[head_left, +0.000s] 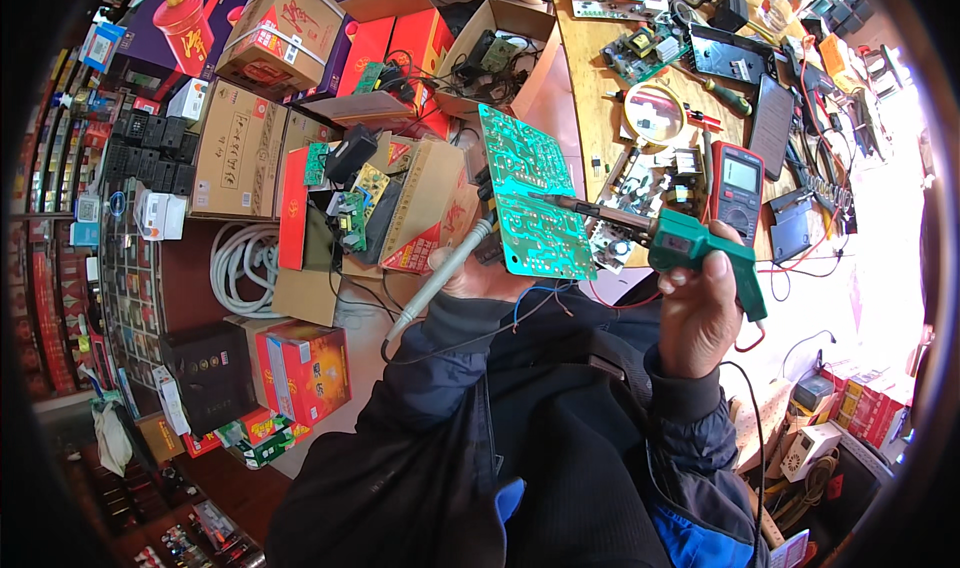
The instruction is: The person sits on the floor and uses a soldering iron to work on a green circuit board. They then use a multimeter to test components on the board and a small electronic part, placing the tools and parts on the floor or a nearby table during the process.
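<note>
Two hands are at work at the centre of the frame. Left hand [478,280] grips the lower edge of a green circuit board [530,193], held up with its solder side toward the camera and tilted slightly left; a grey-handled soldering iron [440,278] is clamped in the same hand, its handle slanting down to lower left and a black cord trailing from its end. Right hand [700,313], right of centre, is clenched around the pistol grip of a green desoldering gun [700,248]. Gun's metal nozzle runs left and its tip meets the board face at mid-height. Thin red and blue wires hang from under the board across the dark jacket.

Surroundings noted:
- Wooden workbench [590,98], upper right, crowded with parts.
- Red multimeter [738,190] lying flat just above the right hand.
- Round magnifier [654,113] above the multimeter, on the bench.
- Screwdriver [728,96] with dark handle, right of the magnifier.
- Open cardboard box [500,53] of cables, upper centre, left of the bench.
- Coiled white hose [240,258] on the floor, left of centre.
- Red carton [305,368], lower left, beside a black box.
</note>
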`<state>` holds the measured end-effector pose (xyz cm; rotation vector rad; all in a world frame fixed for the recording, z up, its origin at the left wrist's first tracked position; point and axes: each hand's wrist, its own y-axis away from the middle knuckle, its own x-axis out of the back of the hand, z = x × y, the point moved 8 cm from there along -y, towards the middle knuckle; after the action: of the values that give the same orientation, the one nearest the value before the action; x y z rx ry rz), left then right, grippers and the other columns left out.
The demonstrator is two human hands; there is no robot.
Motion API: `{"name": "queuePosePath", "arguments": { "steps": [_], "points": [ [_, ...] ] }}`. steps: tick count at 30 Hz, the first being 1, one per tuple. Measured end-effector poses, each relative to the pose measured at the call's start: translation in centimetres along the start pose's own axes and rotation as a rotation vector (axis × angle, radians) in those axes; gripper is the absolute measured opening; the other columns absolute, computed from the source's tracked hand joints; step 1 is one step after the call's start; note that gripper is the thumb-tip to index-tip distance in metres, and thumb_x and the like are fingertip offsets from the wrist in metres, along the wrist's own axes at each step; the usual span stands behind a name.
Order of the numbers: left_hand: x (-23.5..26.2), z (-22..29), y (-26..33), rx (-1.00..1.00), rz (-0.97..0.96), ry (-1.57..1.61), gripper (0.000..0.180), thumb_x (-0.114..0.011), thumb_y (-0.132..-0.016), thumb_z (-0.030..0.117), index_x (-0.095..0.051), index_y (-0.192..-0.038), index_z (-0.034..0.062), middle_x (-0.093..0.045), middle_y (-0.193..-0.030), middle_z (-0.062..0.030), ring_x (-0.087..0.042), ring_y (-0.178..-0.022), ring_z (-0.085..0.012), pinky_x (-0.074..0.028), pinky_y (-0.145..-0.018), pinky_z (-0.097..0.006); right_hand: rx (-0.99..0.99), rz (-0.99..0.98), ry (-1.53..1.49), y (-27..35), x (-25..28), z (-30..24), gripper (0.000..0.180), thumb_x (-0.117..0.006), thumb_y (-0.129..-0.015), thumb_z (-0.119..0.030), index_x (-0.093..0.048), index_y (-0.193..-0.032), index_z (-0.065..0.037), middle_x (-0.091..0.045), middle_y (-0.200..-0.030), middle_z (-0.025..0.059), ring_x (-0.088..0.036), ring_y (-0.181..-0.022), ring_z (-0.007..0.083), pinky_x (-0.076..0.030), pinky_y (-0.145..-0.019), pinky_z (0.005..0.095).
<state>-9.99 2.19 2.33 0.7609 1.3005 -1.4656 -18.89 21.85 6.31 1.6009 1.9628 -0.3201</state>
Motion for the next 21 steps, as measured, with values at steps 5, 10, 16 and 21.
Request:
{"name": "queuePosePath", "arguments": {
  "steps": [5, 10, 16, 21],
  "points": [
    [1.7, -0.2, 1.5, 0.084, 0.361, -0.367, 0.137, -0.071, -0.059, 0.094, -0.036, -0.160, 0.0077, -0.039, -0.162, -0.0194, -0.041, -0.145, -0.0426, -0.035, -0.118, -0.064, -0.038, 0.013, -0.023, 0.0, 0.3, 0.8, 0.047, -0.067, -0.102, -0.024, -0.053, -0.141, -0.003, -0.068, -0.106, 0.0074, -0.062, -0.077, 0.0120, -0.049, -0.065, 0.0280],
    [1.5, -0.5, 1.6, 0.102, 0.407, -0.284, 0.141, -0.080, -0.056, 0.087, -0.031, -0.162, 0.0070, -0.034, -0.165, -0.0161, -0.036, -0.150, -0.0390, -0.028, -0.123, -0.064, -0.036, 0.031, -0.027, -0.1, 0.3, 0.9, 0.047, -0.067, -0.103, -0.024, -0.053, -0.142, -0.002, -0.068, -0.106, 0.0072, -0.062, -0.077, 0.0115, -0.049, -0.065, 0.0277],
    [1.7, -0.7, 1.4, 0.079, 0.390, -0.309, 0.139, -0.072, -0.058, 0.092, -0.034, -0.160, 0.0066, -0.038, -0.163, -0.0180, -0.039, -0.148, -0.0418, -0.031, -0.120, -0.066, -0.033, 0.024, -0.071, -0.2, 0.3, 1.2, 0.046, -0.068, -0.101, -0.022, -0.055, -0.138, 0.001, -0.069, -0.107, 0.0118, -0.063, -0.076, 0.0145, -0.052, -0.066, 0.0299],
    [1.7, -0.6, 1.0, 0.058, 0.349, -0.324, 0.139, -0.066, -0.059, 0.097, -0.036, -0.160, 0.0061, -0.040, -0.162, -0.0198, -0.042, -0.145, -0.0446, -0.035, -0.117, -0.067, -0.034, 0.025, -0.091, -0.5, 0.3, 1.3, 0.045, -0.069, -0.101, -0.020, -0.055, -0.137, 0.002, -0.069, -0.107, 0.0133, -0.063, -0.076, 0.0154, -0.053, -0.067, 0.0304]
  ]
}}
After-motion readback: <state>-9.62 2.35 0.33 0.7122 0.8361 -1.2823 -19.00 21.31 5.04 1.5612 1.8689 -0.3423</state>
